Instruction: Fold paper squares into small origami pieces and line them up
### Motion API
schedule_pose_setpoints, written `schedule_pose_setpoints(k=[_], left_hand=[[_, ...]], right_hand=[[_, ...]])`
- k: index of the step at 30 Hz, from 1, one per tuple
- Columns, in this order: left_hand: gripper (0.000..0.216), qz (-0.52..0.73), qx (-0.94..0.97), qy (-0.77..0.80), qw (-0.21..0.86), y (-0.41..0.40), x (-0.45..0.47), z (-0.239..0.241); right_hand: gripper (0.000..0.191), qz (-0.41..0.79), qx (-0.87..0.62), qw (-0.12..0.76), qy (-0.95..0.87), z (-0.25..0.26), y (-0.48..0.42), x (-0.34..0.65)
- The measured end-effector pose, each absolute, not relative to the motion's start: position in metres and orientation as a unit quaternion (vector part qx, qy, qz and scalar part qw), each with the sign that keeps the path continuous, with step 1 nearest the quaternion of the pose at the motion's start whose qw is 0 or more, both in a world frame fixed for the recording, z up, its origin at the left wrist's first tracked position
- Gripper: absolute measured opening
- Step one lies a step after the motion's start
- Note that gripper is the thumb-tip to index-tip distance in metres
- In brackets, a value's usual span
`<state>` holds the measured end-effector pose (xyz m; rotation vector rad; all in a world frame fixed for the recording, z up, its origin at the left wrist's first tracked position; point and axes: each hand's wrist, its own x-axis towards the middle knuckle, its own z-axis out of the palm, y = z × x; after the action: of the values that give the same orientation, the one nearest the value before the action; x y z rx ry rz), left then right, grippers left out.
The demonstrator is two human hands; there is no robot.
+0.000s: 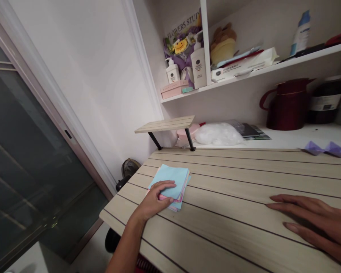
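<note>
A stack of square coloured paper [173, 174], light blue on top with pink and yellow sheets showing at its edges, lies on the left part of the wooden table. My left hand [159, 195] grips its near side, with the fingers over the top sheet and the thumb along the near edge. The sheets are slightly out of line with each other. On the right, my right hand [315, 220] is held low over the table, its fingers stretched out and slightly apart, holding nothing.
Behind the stack stands a small raised shelf [165, 124] on black legs. A white plastic bag [218, 133], a dark red jug [288, 104] and a dark bottle [326, 100] stand at the back. Purple folded paper pieces [326, 149] sit at the far right. A shelf [244, 74] holds pump bottles above.
</note>
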<state>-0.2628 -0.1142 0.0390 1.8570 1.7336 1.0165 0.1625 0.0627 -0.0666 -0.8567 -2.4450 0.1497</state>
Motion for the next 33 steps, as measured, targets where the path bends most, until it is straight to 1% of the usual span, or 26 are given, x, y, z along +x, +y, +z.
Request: schedule_pose_setpoints(k=[13, 21, 33], left_hand=[[0.034, 0.370, 0.666, 0.620, 0.187, -0.1136, -0.2644, 0.0320], [0.035, 0.377, 0.657, 0.623, 0.193, -0.1140, -0.2630, 0.0320], [0.035, 0.365, 0.675, 0.617, 0.172, -0.1127, -0.2657, 0.0292]], right_hand=[[0.045, 0.086, -0.325, 0.269, -0.903, -0.0631, 0.0612, 0.1600], [0.046, 0.071, -0.315, 0.257, -0.911, -0.0664, 0.0637, 0.1616], [0.047, 0.070, -0.313, 0.259, -0.911, -0.0649, 0.0630, 0.1630]])
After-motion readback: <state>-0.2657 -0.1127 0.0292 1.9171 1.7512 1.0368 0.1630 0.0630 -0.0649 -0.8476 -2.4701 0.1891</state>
